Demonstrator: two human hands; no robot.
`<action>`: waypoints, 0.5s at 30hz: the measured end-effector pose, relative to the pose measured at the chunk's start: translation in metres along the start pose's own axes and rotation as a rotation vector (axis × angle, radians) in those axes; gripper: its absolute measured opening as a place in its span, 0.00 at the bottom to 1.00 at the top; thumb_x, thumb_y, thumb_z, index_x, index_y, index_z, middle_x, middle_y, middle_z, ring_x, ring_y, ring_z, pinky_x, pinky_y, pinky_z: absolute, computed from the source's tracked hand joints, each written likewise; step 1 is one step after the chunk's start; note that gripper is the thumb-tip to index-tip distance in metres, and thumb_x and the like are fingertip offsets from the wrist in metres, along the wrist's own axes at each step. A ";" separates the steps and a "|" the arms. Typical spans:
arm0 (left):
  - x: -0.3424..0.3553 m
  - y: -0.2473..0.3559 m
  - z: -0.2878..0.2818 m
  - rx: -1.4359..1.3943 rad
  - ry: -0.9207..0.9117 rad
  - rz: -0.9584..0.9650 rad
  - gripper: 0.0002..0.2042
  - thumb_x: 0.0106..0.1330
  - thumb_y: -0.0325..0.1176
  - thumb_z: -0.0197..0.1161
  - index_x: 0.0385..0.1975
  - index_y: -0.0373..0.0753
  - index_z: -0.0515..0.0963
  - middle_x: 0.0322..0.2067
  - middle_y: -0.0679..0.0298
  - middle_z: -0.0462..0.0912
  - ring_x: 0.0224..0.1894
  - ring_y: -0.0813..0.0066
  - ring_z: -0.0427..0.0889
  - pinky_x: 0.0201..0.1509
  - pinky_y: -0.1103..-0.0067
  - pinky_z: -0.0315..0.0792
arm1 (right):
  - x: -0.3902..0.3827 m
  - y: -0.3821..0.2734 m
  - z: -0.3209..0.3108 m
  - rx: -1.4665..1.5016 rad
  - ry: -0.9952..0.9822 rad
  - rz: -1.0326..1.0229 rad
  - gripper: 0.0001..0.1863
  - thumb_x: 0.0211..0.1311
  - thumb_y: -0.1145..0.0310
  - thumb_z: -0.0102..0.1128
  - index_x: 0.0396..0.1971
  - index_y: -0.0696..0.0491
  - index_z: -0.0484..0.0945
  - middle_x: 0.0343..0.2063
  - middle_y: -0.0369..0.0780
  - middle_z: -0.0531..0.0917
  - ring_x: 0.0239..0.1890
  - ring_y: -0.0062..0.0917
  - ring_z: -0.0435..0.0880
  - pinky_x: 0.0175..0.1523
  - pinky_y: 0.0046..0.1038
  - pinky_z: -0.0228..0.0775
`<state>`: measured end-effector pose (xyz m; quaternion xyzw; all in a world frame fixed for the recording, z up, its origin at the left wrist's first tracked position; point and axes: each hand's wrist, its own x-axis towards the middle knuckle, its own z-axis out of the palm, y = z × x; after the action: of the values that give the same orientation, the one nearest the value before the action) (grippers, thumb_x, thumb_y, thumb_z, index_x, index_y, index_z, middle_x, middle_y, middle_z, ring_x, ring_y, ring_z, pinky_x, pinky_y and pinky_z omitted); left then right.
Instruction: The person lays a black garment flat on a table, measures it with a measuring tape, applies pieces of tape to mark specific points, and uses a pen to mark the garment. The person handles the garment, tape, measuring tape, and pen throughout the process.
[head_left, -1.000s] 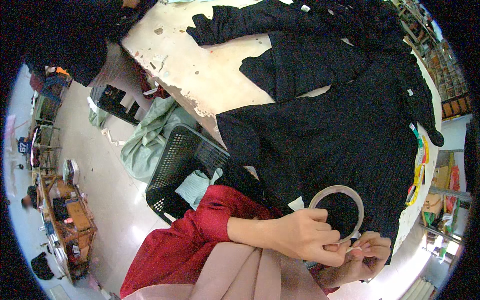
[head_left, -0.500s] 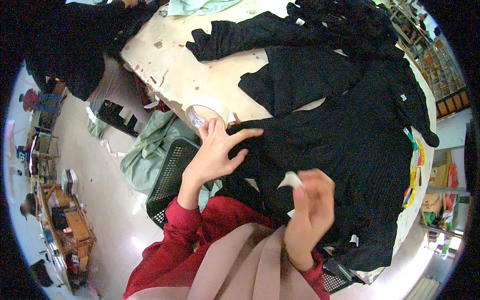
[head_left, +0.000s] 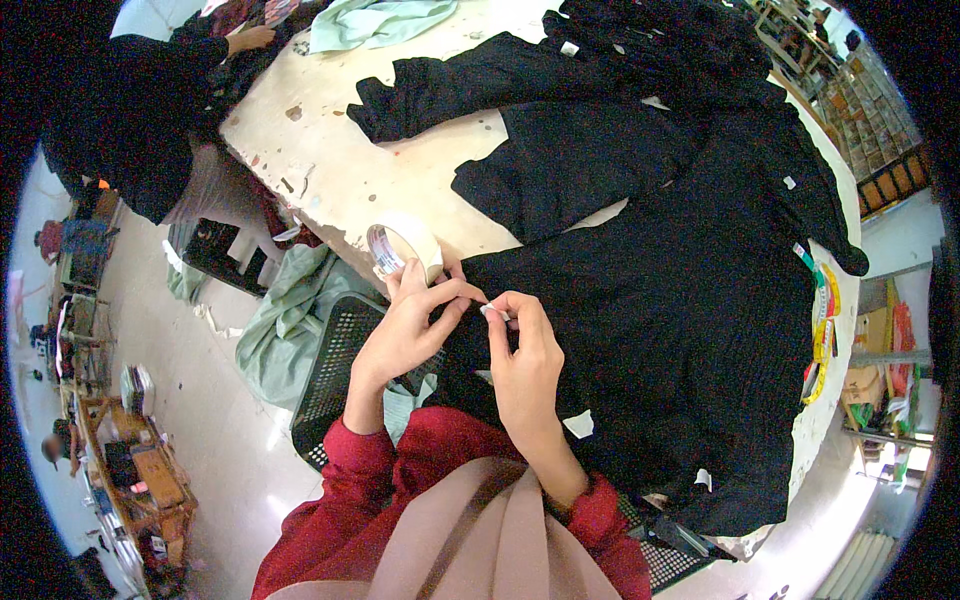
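A roll of pale masking tape (head_left: 425, 245) is held by my left hand (head_left: 400, 335), its fingers curled at the roll's near edge. The thumb and index finger of that hand close together beside the black fabric. Right next to them my right hand (head_left: 528, 365) pinches a small crumpled white piece of tape (head_left: 492, 312); the fingertips partly hide it. Under and beyond both hands a large black garment (head_left: 650, 320) lies spread over the table. Several small white pieces, one a white scrap (head_left: 579, 424) near my right wrist, dot the cloth.
The pale, chipped table (head_left: 330, 150) carries a light green cloth (head_left: 385, 22) at its far edge and a yellow measuring tape (head_left: 822, 335) at the right. Left of me stand a black perforated chair (head_left: 335, 350) and draped green fabric (head_left: 285, 320). Another person's hand (head_left: 252, 40) rests far left.
My right hand has moved left and up to meet my left fingers, carrying the white tape piece. My left thumb and index finger have closed together. The other person's hand has come into fuller view.
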<state>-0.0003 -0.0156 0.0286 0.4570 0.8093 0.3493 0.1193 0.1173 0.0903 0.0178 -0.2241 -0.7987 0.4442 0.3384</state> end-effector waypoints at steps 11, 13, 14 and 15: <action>0.001 0.012 0.000 -0.002 0.072 0.078 0.08 0.52 0.36 0.71 0.32 0.49 0.83 0.40 0.68 0.70 0.48 0.67 0.67 0.60 0.66 0.51 | 0.001 -0.009 -0.011 0.174 0.061 0.155 0.05 0.68 0.75 0.54 0.40 0.59 0.74 0.36 0.45 0.82 0.33 0.35 0.85 0.40 0.31 0.76; 0.003 0.015 -0.001 0.017 0.091 0.084 0.08 0.51 0.36 0.72 0.31 0.50 0.83 0.40 0.68 0.70 0.48 0.68 0.67 0.60 0.67 0.51 | 0.002 -0.004 -0.017 0.056 -0.029 0.015 0.05 0.67 0.74 0.54 0.39 0.59 0.73 0.35 0.45 0.81 0.35 0.37 0.84 0.41 0.32 0.75; 0.002 0.014 0.001 0.026 0.099 0.069 0.08 0.51 0.36 0.72 0.31 0.50 0.83 0.40 0.68 0.70 0.48 0.68 0.67 0.59 0.67 0.51 | 0.000 -0.005 -0.017 -0.015 -0.075 0.004 0.06 0.66 0.73 0.56 0.40 0.58 0.74 0.36 0.46 0.80 0.38 0.41 0.82 0.42 0.35 0.74; 0.002 0.013 0.002 0.035 0.106 0.055 0.08 0.50 0.36 0.72 0.31 0.50 0.83 0.40 0.68 0.70 0.48 0.68 0.67 0.59 0.67 0.51 | 0.000 -0.008 -0.017 -0.044 -0.057 -0.064 0.07 0.66 0.73 0.57 0.41 0.58 0.74 0.37 0.47 0.80 0.39 0.41 0.81 0.43 0.36 0.73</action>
<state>0.0084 -0.0086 0.0366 0.4621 0.8076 0.3617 0.0586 0.1293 0.0963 0.0312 -0.1928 -0.8245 0.4216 0.3245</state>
